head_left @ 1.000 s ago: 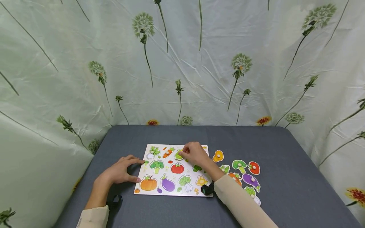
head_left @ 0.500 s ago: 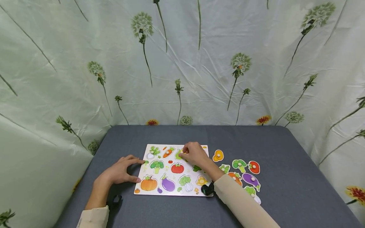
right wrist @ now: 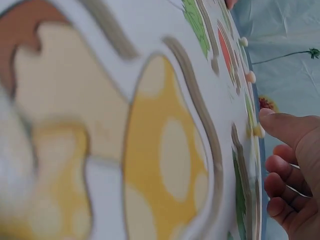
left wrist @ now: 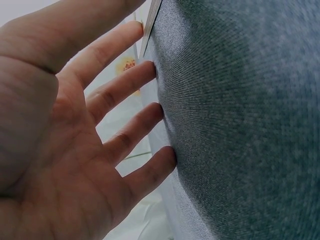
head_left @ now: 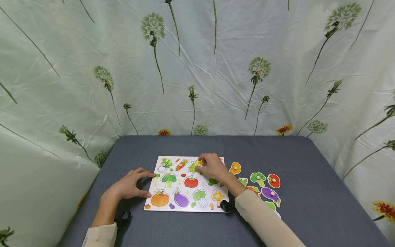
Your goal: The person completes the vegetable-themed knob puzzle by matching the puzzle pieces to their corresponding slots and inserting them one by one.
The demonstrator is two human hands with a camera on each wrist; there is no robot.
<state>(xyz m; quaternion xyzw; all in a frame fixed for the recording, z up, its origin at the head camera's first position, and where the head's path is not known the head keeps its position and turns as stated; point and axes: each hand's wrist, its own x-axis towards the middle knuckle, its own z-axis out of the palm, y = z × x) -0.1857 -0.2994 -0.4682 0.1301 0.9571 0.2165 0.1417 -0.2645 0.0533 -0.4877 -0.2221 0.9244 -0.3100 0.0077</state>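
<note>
A white vegetable knob-puzzle board [head_left: 162,209] lies on the grey cloth. My left hand [head_left: 131,183] touches its left edge with thumb and index finger; the left wrist view shows the other fingers extended, their tips on the cloth. Over the top row is my right hand [head_left: 214,167], at a green-and-yellow puzzle piece [head_left: 192,167] in the board. The right wrist view has the thumb beside a yellow knob [right wrist: 257,131], the other fingers bent and apart from it. Carrot [head_left: 181,165] and white radish [head_left: 165,164] pieces sit left of it. My right hand covers part of the board.
Loose pieces lie right of the board: a yellow round-bodied one [head_left: 235,168], broccoli [head_left: 258,178], tomato [head_left: 273,180], eggplant [head_left: 271,195] and a leafy green one [head_left: 270,206]. My right forearm partly covers an orange piece [head_left: 253,189]. A patterned curtain [head_left: 228,85] hangs behind the table.
My right thumb and index finger, close together on the green-and-yellow piece before, have spread slightly apart and back from it. The left hand holds its place at the board's edge.
</note>
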